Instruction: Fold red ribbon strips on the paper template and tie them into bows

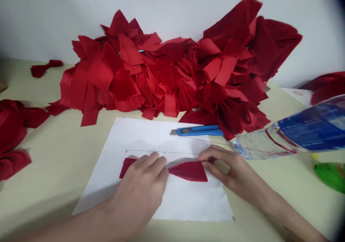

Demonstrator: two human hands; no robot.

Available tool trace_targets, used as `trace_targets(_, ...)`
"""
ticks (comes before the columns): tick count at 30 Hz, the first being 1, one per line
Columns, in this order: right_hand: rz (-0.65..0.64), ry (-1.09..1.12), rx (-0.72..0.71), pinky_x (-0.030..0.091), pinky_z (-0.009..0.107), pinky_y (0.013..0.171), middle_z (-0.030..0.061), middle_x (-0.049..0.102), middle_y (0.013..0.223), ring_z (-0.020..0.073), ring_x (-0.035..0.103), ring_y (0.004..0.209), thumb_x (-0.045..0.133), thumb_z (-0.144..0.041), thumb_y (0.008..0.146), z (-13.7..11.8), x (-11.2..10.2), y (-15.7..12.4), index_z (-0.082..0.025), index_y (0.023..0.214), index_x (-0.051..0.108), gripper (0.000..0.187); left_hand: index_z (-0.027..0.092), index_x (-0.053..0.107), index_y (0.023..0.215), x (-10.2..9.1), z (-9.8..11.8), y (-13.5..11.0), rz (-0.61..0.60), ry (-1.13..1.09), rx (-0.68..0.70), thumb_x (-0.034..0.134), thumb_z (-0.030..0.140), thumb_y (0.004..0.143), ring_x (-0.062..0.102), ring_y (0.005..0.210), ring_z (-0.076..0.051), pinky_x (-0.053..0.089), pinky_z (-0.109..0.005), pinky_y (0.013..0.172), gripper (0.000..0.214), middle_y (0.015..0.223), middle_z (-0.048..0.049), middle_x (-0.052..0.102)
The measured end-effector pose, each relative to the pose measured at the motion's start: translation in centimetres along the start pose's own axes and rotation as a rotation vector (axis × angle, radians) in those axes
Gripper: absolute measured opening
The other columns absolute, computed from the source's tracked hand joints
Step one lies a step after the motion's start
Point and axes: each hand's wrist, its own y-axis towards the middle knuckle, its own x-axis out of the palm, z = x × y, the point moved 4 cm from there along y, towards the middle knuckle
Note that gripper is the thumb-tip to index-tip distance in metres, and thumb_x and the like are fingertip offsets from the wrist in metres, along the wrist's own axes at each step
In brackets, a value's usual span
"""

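A dark red fabric strip, gathered narrow at its middle like a bow (190,171), lies over a white paper sheet (107,195). My left hand (147,184) is closed over the strip left of the gathered middle, hiding part of it. Thumb and fingers of my right hand (229,164) are pinched together at the strip's upper right corner; whether they hold the corner or a fine thread is unclear. Beyond the hands lies a blue utility knife (199,130) with a short piece of blade out. A thin red thread (229,144) runs from near the knife towards a bottle.
A large heap of red fabric strips (167,73) stands against the wall. More red pieces (12,127) lie at the left, with one gathered bow (45,68) behind. A clear bottle with a blue label (315,123) lies at the right, near a green object (330,175).
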Motion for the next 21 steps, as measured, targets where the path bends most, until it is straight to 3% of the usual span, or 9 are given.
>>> trace_targets(8,0.009,0.003,0.014,0.048,0.028,0.065,0.0025,0.061,0.083,0.0154,0.058,0.072,0.054,-0.015,0.082,0.4,0.2,0.1,-0.021,0.083,0.057,0.007,0.013,0.062,0.071,0.2,-0.2,0.3,0.009,-0.080,-0.048,0.047,0.004,0.083,0.053,0.074,-0.020,0.050,-0.034,0.065,0.021,0.074,-0.0047,0.058)
trace_targets(21,0.001,-0.012,0.017,0.046,0.028,0.065,0.0015,0.059,0.083,0.0147,0.056,0.073,0.051,-0.012,0.082,0.5,0.3,-0.1,-0.021,0.083,0.055,0.010,0.016,0.065,0.084,0.5,-1.3,0.6,-0.112,-0.259,-0.223,0.045,0.007,0.089,0.057,0.078,-0.021,0.050,-0.038,0.069,0.022,0.079,-0.0044,0.062)
